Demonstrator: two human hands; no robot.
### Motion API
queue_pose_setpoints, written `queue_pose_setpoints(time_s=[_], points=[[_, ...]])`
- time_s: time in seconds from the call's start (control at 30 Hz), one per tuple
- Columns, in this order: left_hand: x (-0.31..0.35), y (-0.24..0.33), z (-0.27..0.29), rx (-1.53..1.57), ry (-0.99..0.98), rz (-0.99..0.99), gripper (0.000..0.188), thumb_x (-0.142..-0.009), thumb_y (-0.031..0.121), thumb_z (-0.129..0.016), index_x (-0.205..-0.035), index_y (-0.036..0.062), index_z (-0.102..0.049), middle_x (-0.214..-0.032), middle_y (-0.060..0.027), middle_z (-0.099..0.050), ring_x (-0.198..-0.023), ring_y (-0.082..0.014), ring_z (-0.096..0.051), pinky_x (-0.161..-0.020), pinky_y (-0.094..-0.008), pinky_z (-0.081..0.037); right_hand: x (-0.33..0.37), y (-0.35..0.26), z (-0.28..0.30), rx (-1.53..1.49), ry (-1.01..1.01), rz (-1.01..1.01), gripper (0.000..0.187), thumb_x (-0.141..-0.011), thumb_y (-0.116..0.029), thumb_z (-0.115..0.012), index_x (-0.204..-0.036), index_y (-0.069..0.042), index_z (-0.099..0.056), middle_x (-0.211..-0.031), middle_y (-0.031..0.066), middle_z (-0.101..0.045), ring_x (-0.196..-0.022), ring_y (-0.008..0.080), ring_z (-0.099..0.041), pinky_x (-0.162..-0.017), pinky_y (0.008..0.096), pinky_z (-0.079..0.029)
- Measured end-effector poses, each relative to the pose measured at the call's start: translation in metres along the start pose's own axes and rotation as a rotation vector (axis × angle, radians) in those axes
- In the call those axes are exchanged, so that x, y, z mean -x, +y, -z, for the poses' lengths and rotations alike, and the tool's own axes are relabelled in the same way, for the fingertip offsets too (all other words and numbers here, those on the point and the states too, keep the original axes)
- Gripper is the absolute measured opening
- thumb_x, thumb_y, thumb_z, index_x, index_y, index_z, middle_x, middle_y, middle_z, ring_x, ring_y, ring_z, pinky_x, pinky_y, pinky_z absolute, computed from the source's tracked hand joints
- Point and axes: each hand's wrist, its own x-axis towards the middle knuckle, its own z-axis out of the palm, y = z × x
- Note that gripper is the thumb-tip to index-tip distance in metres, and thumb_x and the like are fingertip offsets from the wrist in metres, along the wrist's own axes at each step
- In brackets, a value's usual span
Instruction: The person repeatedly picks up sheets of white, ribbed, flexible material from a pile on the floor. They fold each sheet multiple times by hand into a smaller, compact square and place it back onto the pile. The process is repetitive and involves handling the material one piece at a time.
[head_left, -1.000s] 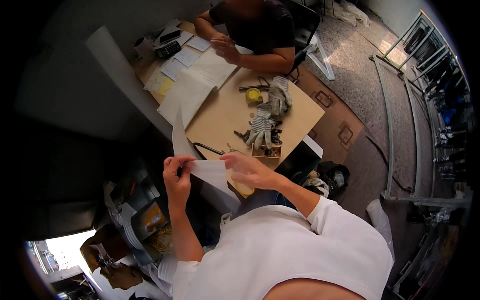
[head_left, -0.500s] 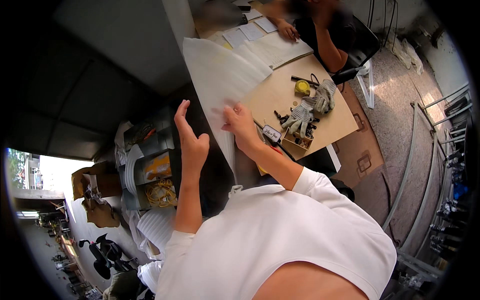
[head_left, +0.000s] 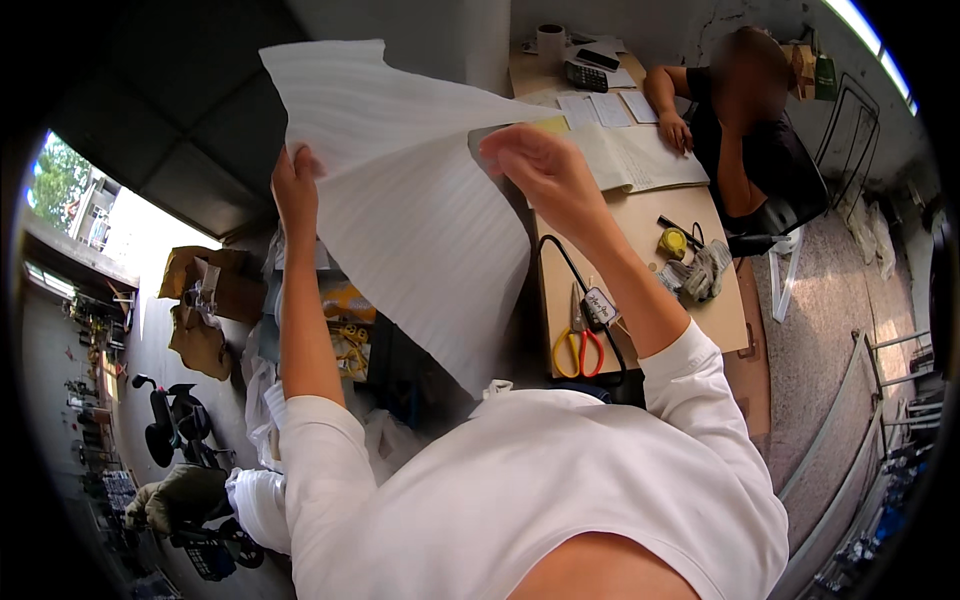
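A large white sheet of thin packing foam point(head_left: 420, 230) hangs in front of me, spread between my hands. Its upper left corner stands up high and its lower end tapers toward my waist. At the left edge my left hand point(head_left: 297, 190) grips it, thumb on the near face and the fingers mostly hidden. My right hand point(head_left: 540, 165) is closed at the sheet's upper right part, where creases run together; its fingertips are partly hidden. Beneath my right forearm, scissors point(head_left: 578, 350) with yellow and red handles lie on the wooden desk point(head_left: 640, 225).
Behind the desk sits another person point(head_left: 735, 130), a hand on the papers. An open notebook point(head_left: 650, 160), a yellow tape measure point(head_left: 672, 242), grey gloves point(head_left: 705, 272) and a calculator point(head_left: 587, 77) lie there. Cardboard boxes point(head_left: 235, 295) stand left; metal racks point(head_left: 900, 380) stand right.
The foam sheet has come up off the desk and spread out. My left hand, open and apart from it before, now holds its edge. My view has shifted, uncovering the scissors.
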Motion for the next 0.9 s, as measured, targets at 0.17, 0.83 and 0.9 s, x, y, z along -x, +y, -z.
queue_pose_setpoints(time_s=[0.17,0.83,0.9], points=[[-0.056,0.013,0.063,-0.606,-0.035,-0.408,0.019,-0.086,0.02,-0.05,-0.089,0.0013,-0.053,-0.074,-0.0141,-0.059,-0.067,-0.0289,-0.06,-0.054,-0.0328,-0.047,-0.012,-0.013,0.008,0.263,-0.003,0.107,0.018,-0.083,-0.004,-0.048,-0.098,-0.001,-0.056,-0.091,0.0049,-0.059,-0.084,0.0131,-0.058,-0.077,0.025,-0.045],[-0.031,0.136,-0.029,-0.206,-0.428,-0.579,0.023,-0.088,0.027,-0.047,-0.078,0.007,-0.052,-0.06,-0.0057,-0.054,-0.048,-0.0217,-0.048,-0.047,-0.0279,-0.04,-0.11,-0.027,-0.007,0.862,-0.328,0.517,0.015,-0.073,-0.019,-0.059,-0.066,-0.007,-0.061,-0.066,0.0146,-0.059,-0.068,0.0324,-0.057,-0.066,0.0432,-0.042],[-0.033,0.138,-0.035,-0.079,-0.474,-0.45,0.023,-0.088,0.025,-0.047,-0.076,0.0059,-0.053,-0.057,-0.0039,-0.05,-0.046,-0.0152,-0.045,-0.045,-0.0254,-0.037,-0.109,-0.024,-0.004,0.912,-0.266,0.615,0.011,-0.072,-0.016,-0.057,-0.067,-0.008,-0.061,-0.065,0.013,-0.059,-0.066,0.0303,-0.057,-0.069,0.042,-0.04]])
